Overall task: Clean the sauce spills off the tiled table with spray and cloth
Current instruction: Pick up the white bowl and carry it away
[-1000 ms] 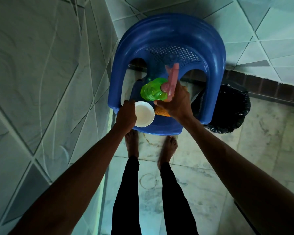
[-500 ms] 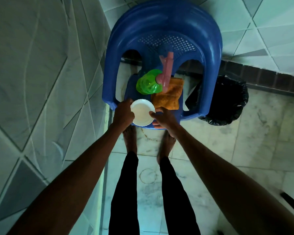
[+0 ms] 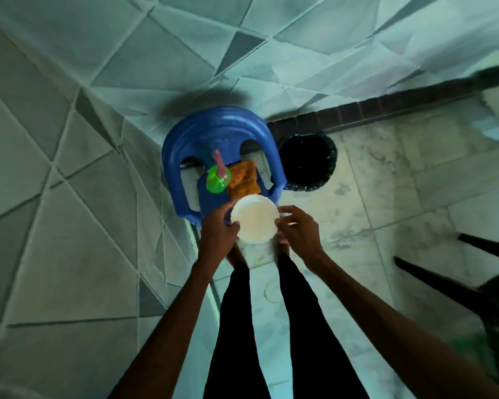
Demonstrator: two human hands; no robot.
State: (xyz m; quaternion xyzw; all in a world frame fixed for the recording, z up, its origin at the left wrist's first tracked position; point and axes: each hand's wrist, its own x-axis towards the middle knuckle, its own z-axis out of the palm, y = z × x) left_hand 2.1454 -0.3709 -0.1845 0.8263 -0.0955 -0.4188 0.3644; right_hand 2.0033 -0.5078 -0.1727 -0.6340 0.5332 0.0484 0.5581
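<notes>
— What is held by the hands?

— A white bowl (image 3: 255,218) is gripped at its rim from both sides. The left hand (image 3: 218,234) is curled round one edge, and the right hand (image 3: 298,234) is pinched on the opposite edge with bent fingers.

— Where are the spray bottle and cloth found?

— Beyond the bowl, on the seat of a blue chair (image 3: 173,168). The green spray bottle (image 3: 217,182) is stood upright, with the orange cloth (image 3: 244,181) laid against it. A black bin (image 3: 308,162) is seen beside the chair.

— What is changed from half a second ago?

— The bowl, then resting on the seat's front edge, is now lifted off it. Bottle and cloth are left unmoved.
</notes>
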